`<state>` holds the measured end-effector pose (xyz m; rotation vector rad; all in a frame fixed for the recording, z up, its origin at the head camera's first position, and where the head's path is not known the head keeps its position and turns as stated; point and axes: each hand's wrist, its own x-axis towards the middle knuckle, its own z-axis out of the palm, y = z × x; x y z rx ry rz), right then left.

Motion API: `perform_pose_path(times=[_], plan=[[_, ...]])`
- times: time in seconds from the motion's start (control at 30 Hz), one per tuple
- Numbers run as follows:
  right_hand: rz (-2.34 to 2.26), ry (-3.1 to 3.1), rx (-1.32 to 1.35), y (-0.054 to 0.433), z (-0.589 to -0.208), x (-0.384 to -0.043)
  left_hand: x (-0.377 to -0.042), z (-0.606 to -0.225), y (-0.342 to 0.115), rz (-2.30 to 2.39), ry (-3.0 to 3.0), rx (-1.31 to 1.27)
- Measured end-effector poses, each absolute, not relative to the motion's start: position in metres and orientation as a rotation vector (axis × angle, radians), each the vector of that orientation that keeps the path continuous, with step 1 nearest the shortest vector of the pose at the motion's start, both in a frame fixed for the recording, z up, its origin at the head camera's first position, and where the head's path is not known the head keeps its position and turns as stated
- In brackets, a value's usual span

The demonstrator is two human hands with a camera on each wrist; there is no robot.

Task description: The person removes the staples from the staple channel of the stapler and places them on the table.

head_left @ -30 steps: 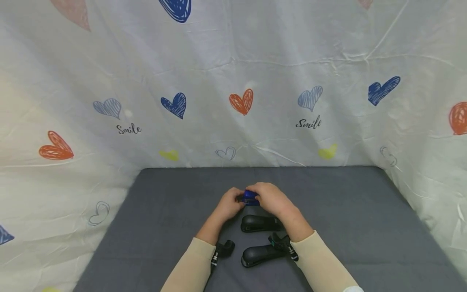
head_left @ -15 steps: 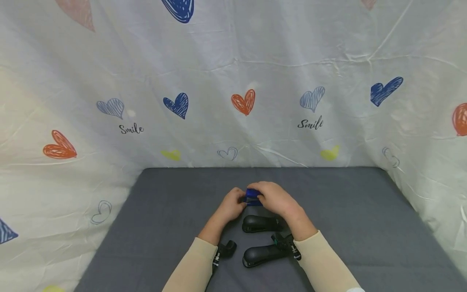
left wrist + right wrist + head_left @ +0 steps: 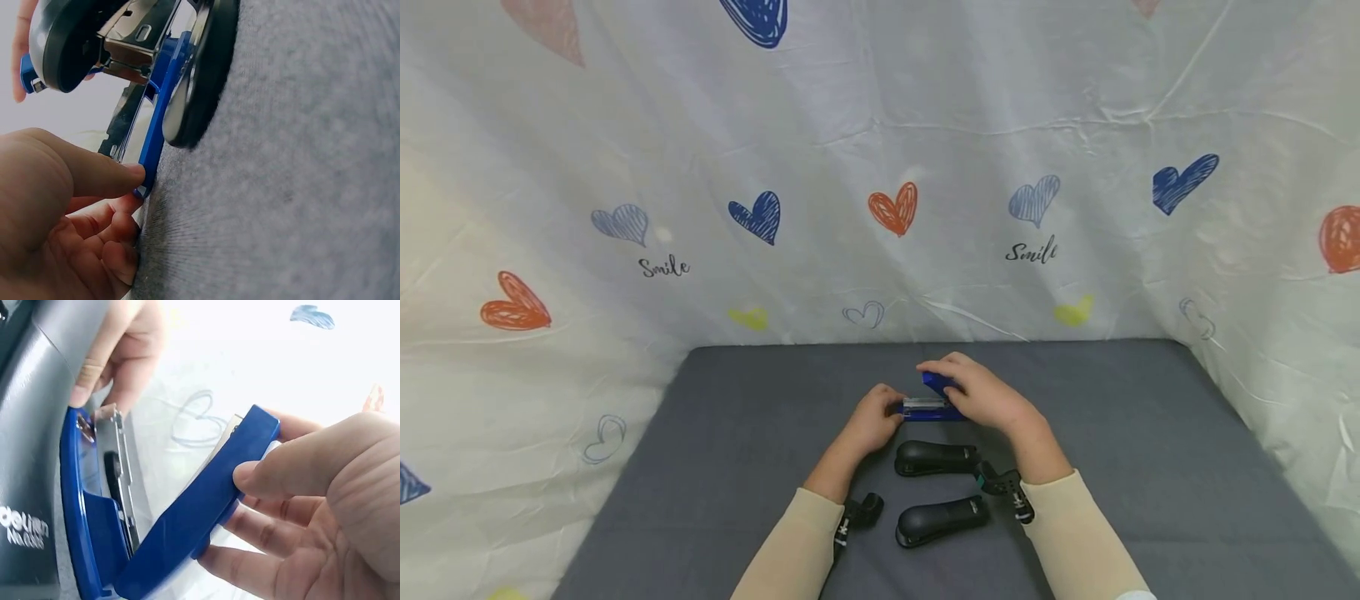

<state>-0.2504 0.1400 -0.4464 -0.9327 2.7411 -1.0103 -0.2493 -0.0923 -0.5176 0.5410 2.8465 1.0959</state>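
A blue stapler (image 3: 934, 414) lies on the grey table with its top cover lifted, so the metal staple channel (image 3: 119, 472) shows. My left hand (image 3: 874, 418) pinches the front end of its blue base (image 3: 156, 131) between thumb and fingers. With thumb and fingers my right hand (image 3: 988, 398) grips the raised blue cover (image 3: 200, 506), which tilts up and away from the base. Closer to me lies a black stapler (image 3: 936, 458), seen large in the left wrist view. Whether staples sit in the channel cannot be made out.
A second black stapler (image 3: 942, 522) lies nearer the front, between the forearms. The grey cloth-covered table (image 3: 760, 392) ends at a white curtain (image 3: 820, 275) printed with hearts. Black wrist camera mounts (image 3: 867, 510) hang close to the tabletop.
My right hand has moved up and to the right, swinging the blue stapler's cover open. The staple channel has come into view. My left hand stays on the base.
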Motion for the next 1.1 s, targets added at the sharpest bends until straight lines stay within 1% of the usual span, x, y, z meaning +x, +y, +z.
perform_pose_path(times=[0.43,1.1], plan=[[-1.371,2.565,-0.808,0.165,-0.448,-0.253,-0.246,-0.520,-0.091,1.080,2.868,0.549],[-1.299,2.728,-0.585,0.191,-0.436,-0.251,-0.249,-0.523,-0.093,1.102,2.892,0.579]])
